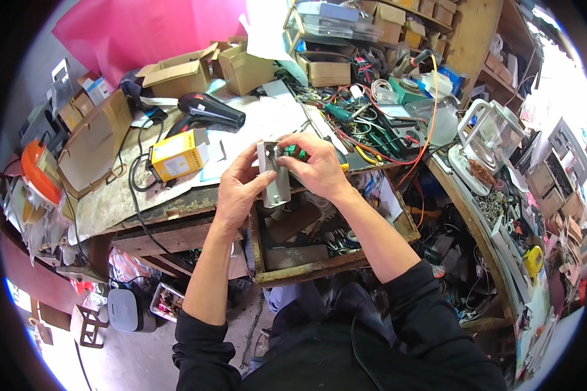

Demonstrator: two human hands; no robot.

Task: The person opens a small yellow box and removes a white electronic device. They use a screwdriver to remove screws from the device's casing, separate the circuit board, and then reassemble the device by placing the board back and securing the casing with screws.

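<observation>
I hold a silver, elongated metal housing (275,188) upright over an open wooden drawer. My left hand (242,184) grips it along its left side, thumb across the front. My right hand (313,163) has fingers pinched at the housing's upper inner part; whether a small piece is between them I cannot make out. A green object (296,151) shows just behind my right fingers, partly hidden. The drawer (336,264) beneath holds loose metal bits and dark blocks.
Behind lie a black hair dryer (214,111), a yellow box (176,156), cardboard boxes (246,70) and tangled tools and leads (378,130). A glass jug appliance (486,143) stands at right, an orange object (40,173) at far left. The bench edge (137,220) runs across the left.
</observation>
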